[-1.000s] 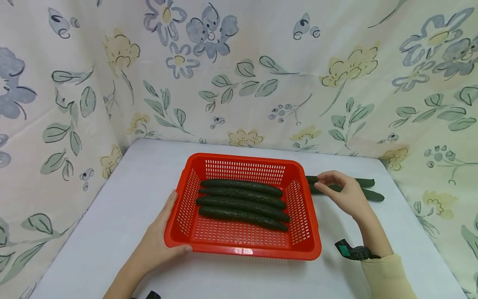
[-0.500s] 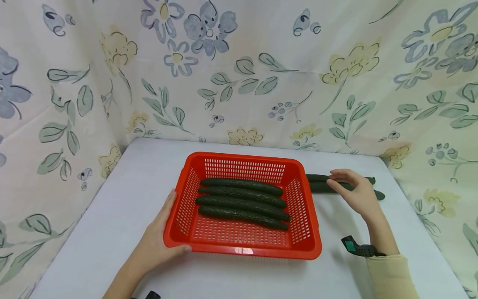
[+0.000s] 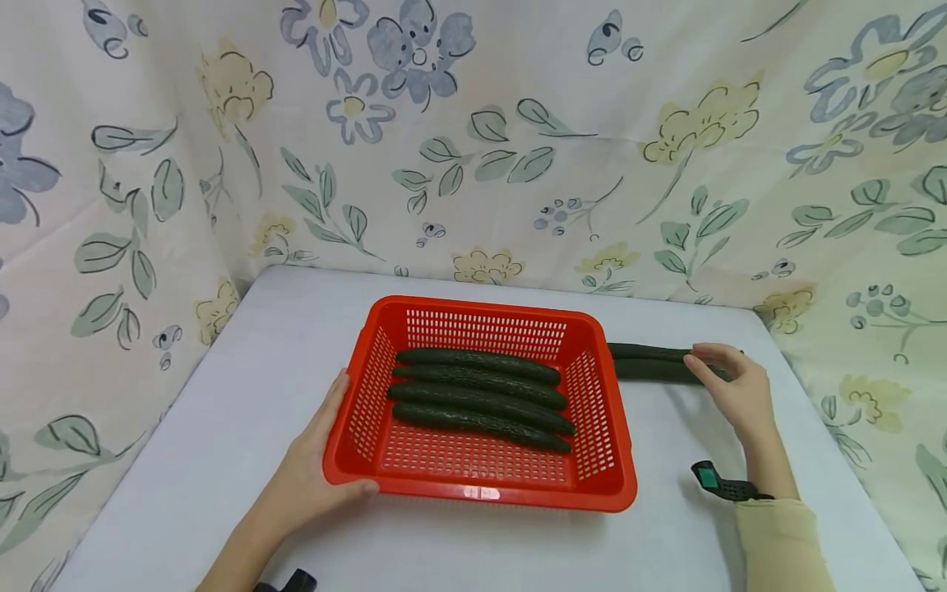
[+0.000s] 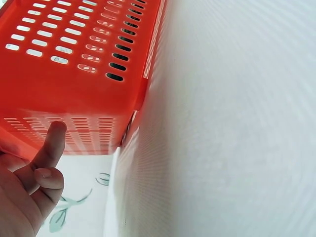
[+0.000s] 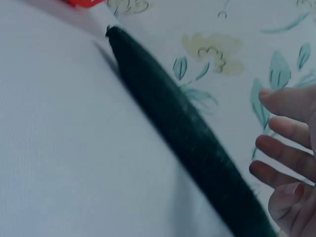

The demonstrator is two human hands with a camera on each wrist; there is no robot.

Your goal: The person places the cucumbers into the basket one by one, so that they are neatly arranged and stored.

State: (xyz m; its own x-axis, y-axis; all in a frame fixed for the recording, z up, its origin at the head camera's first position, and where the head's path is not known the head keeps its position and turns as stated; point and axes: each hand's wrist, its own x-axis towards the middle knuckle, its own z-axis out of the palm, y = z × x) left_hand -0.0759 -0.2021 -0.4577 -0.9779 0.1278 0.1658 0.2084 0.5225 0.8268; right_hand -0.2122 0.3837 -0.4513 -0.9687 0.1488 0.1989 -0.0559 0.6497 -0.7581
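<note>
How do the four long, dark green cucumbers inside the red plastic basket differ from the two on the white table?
In the head view, the basket cucumbers slant down rightward, while the table cucumbers lie nearly level. No hand covers the basket cucumbers; the right hand hides part of the table cucumbers. The basket cucumbers have walls around them; the table cucumbers do not. Both groups are dark green and lie side by side.

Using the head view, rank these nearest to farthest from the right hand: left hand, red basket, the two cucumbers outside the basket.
1. Two cucumbers outside: right by the right hand.
2. Red basket: to the left of those cucumbers.
3. Left hand: at the basket's left side.
</note>
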